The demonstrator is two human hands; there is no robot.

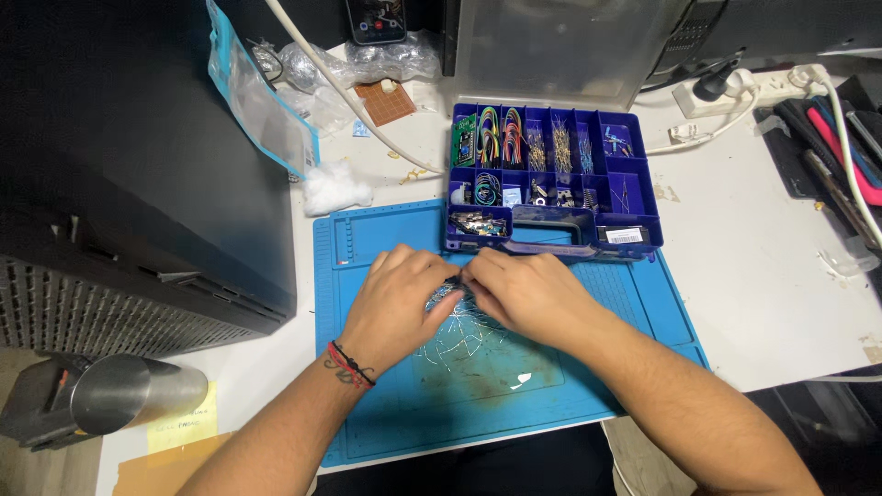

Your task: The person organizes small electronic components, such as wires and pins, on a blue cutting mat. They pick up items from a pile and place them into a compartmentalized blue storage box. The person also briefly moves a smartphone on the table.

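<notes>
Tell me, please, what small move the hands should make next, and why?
Probably lift the small dark part slightly clear. Both the left hand and the right hand pinch it low over loose wires on the blue mat, which could snag it.

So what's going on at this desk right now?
A person works with both bare hands over a blue work mat. The left hand and right hand meet at a small dark part pinched above a scatter of thin wire leads; what the part is cannot be told. Just behind stands an open blue compartment box holding jumper wires and resistors.
</notes>
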